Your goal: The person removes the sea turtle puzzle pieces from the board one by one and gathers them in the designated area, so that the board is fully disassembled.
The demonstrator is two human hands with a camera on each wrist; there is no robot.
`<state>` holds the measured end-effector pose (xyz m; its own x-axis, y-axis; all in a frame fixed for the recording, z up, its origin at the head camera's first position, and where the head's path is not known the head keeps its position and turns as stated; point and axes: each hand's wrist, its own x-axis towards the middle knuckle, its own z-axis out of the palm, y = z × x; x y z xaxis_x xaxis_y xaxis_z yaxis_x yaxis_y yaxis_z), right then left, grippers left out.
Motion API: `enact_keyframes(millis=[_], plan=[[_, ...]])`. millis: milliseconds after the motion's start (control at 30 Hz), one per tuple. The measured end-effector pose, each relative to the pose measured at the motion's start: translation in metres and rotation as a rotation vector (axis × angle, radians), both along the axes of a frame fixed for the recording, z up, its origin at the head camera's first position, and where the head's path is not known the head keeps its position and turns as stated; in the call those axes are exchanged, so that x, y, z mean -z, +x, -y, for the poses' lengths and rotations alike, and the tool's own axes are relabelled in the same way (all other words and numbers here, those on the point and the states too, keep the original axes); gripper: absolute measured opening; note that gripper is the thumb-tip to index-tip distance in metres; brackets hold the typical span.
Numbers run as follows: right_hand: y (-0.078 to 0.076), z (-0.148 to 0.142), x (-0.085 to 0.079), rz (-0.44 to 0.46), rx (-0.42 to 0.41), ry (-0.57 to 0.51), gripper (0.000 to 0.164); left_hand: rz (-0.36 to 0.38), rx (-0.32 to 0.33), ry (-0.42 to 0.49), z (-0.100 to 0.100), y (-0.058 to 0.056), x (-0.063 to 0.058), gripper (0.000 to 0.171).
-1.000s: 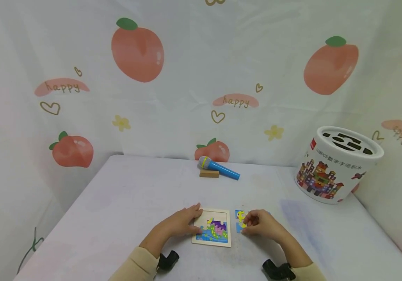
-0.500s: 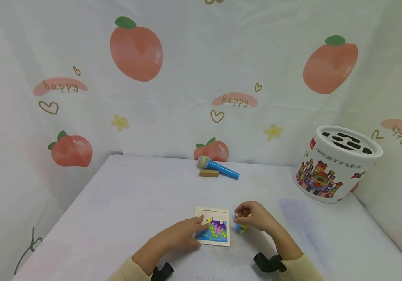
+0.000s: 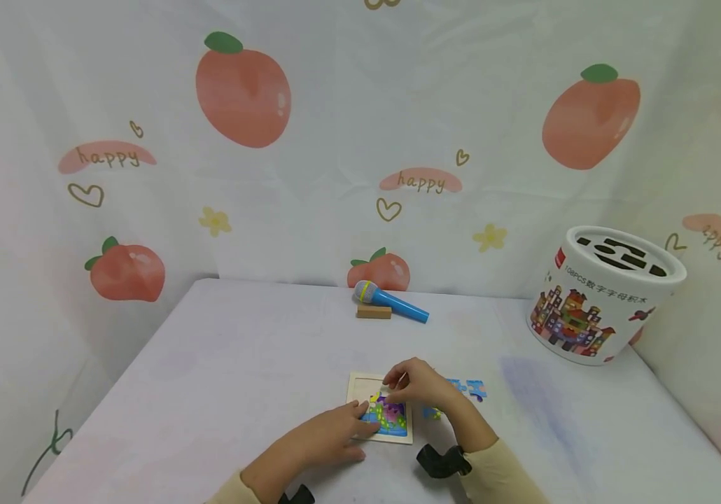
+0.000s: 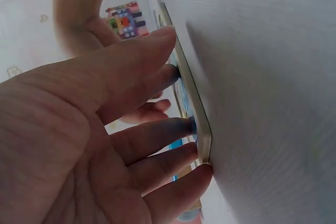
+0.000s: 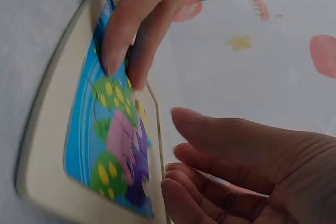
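Observation:
A small wooden puzzle tray [image 3: 409, 427] lies on the white table, partly filled with pieces that form a green, pink and purple figure [image 5: 119, 135] on blue. My left hand [image 3: 332, 430] steadies it from the left, fairly straight fingers resting on the filled part and along the frame. Over the upper part hovers my right hand [image 3: 426, 388], thumb and fingers bent toward each other. In the right wrist view no piece shows between its thumb and fingertips, and I cannot tell whether one is hidden there. Loose blue puzzle pieces [image 3: 476, 389] lie right of the tray, some behind my right wrist.
Toward the back edge lie a blue toy microphone [image 3: 401, 306] and a small brown wooden block [image 3: 374, 313]. At the back right stands a large white bucket [image 3: 606, 301] with a slotted lid. A peach-printed cloth [image 3: 310, 210] hangs behind the table.
My right hand has moved left from the loose pieces to above the tray, uncovering blue pieces at the right. My left hand has slid down from the tray's upper left toward its lower left.

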<state>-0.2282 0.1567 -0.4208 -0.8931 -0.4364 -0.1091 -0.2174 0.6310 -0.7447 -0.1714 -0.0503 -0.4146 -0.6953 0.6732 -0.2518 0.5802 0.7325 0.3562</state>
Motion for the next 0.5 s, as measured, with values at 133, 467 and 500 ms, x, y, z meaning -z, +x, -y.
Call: enact_keyframes(millis=[133, 467, 500], plan=[[0.0, 0.009, 0.003, 0.029, -0.003, 0.036, 0.016, 0.0, 0.016, -0.004, 0.0, 0.0, 0.0, 0.044], [0.004, 0.015, 0.006, 0.032, 0.013, 0.016, 0.015, -0.036, 0.041, -0.015, 0.001, 0.001, 0.005, 0.045], [0.004, 0.015, 0.006, 0.033, 0.017, 0.013, 0.014, -0.036, 0.04, -0.017, 0.001, 0.0, 0.005, 0.045]])
